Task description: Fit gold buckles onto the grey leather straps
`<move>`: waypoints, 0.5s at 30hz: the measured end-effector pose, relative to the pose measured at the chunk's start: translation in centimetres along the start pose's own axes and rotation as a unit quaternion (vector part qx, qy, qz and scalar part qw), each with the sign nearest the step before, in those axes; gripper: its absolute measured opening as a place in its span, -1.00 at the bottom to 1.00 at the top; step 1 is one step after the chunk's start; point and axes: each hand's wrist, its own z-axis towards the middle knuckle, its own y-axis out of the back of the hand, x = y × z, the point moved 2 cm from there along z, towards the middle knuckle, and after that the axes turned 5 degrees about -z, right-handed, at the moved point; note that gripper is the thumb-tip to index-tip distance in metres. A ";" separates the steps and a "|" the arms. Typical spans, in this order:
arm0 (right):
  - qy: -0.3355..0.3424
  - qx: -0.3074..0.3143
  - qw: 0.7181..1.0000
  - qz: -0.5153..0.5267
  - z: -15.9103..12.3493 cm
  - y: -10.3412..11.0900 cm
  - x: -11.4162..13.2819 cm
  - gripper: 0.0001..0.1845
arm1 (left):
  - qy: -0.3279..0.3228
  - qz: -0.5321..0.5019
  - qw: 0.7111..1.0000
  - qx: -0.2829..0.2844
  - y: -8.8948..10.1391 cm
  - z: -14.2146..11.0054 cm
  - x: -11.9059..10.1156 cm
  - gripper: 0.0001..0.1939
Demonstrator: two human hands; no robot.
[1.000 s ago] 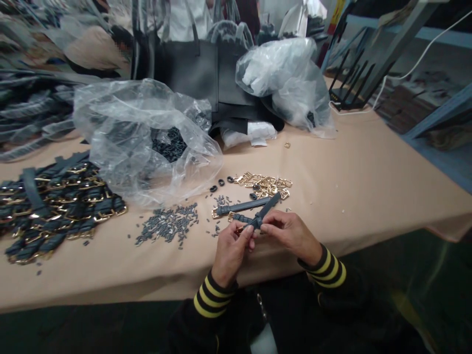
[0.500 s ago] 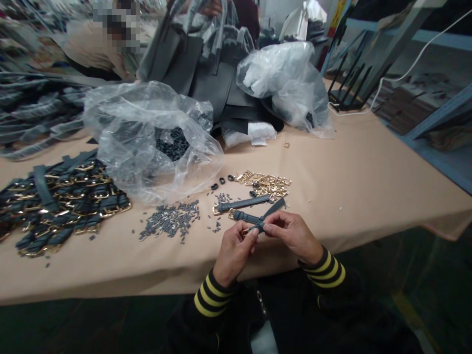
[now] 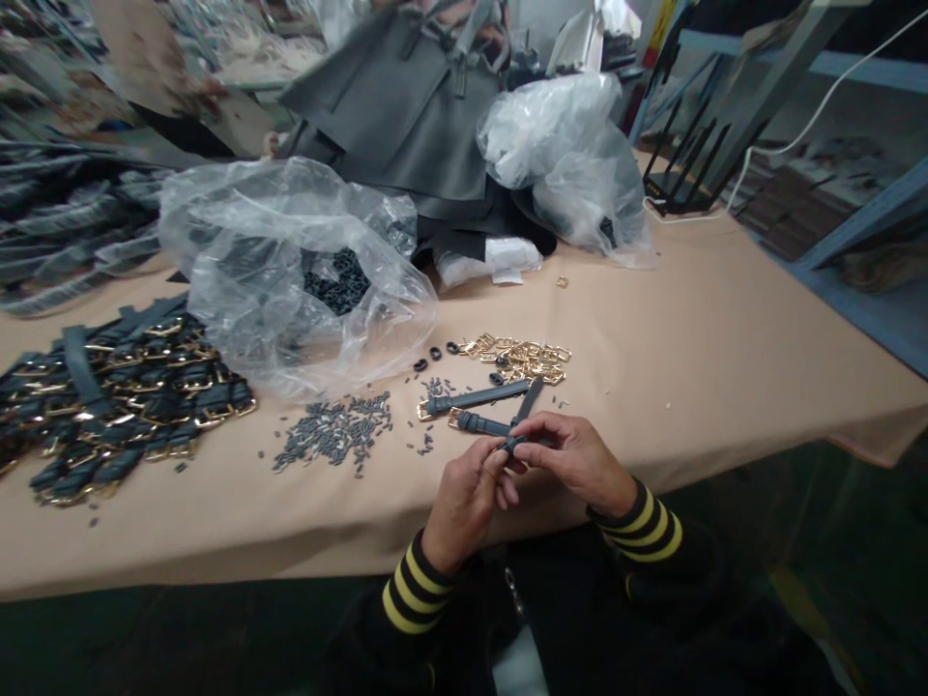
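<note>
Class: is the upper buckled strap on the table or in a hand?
On the table: the strap lies flat, away from the left hand and right hand.

A dark grey strap (image 3: 482,423), slim and leather-looking, is pinched near one end between the left hand (image 3: 468,505) and the right hand (image 3: 576,462). Its squared gold buckle (image 3: 455,419) sits at the far end of the wider length, which runs out at a low slant from the pinch and appears to lie flat. A narrower dark tail (image 3: 530,401) rises from the same spot, angled away from the person, its tip free and touching nothing. The fingers cover the point where the two lengths meet, so it is hard to say whether they are one folded piece or two joined parts.
</note>
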 end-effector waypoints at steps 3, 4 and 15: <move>-0.003 0.024 0.999 -0.022 0.1 0.2 0.2 -0.78 | 0.008 -0.001 1.000 0.013 -0.1 -0.1 -0.1 -0.74; -0.002 0.025 0.999 -0.044 0.1 0.2 0.3 -0.79 | 0.008 0.010 1.000 0.010 -0.1 -0.1 -0.1 -0.74; 0.065 -0.044 0.968 -0.238 -0.6 -1.4 2.9 -0.89 | -0.006 0.092 0.992 -0.081 -0.9 -0.4 -0.3 -0.64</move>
